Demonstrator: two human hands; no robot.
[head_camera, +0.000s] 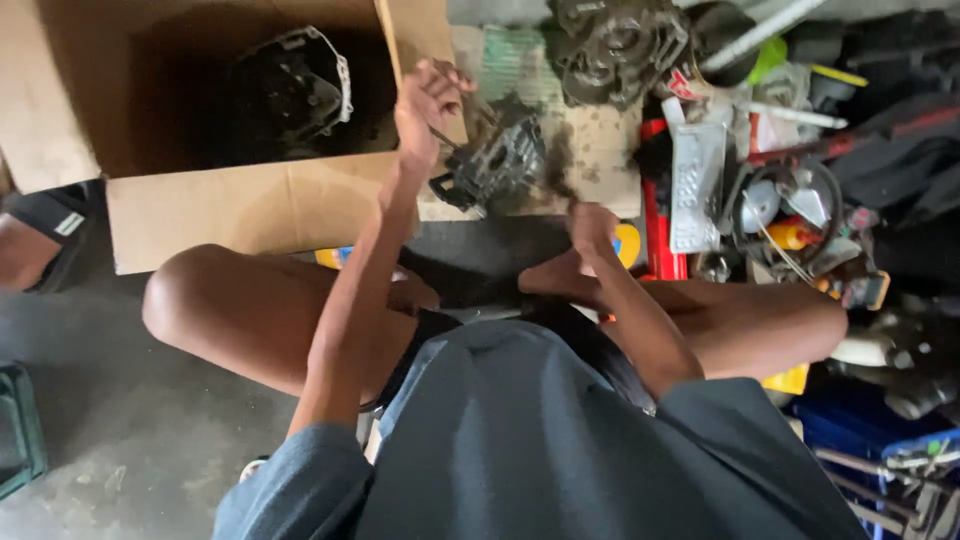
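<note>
My left hand (428, 98) is raised over the edge of a cardboard box (250, 205), its fingers closed on a thin dark tool (447, 137) that runs down to a black greasy metal part (497, 160). That part rests on a dirty cardboard sheet (600, 150) in front of my knees. Just to its lower right, my right hand (591, 226) is curled into a fist beside it. Blur hides whether that hand grips the part or anything else.
The open box holds a dark engine-like piece with a pale rim (295, 90). Another grimy engine casing (615, 40) lies at the back. At the right is a heap of tools, a red bar (657, 235), a grey metal plate (697, 190), cables and a blue crate (870, 440).
</note>
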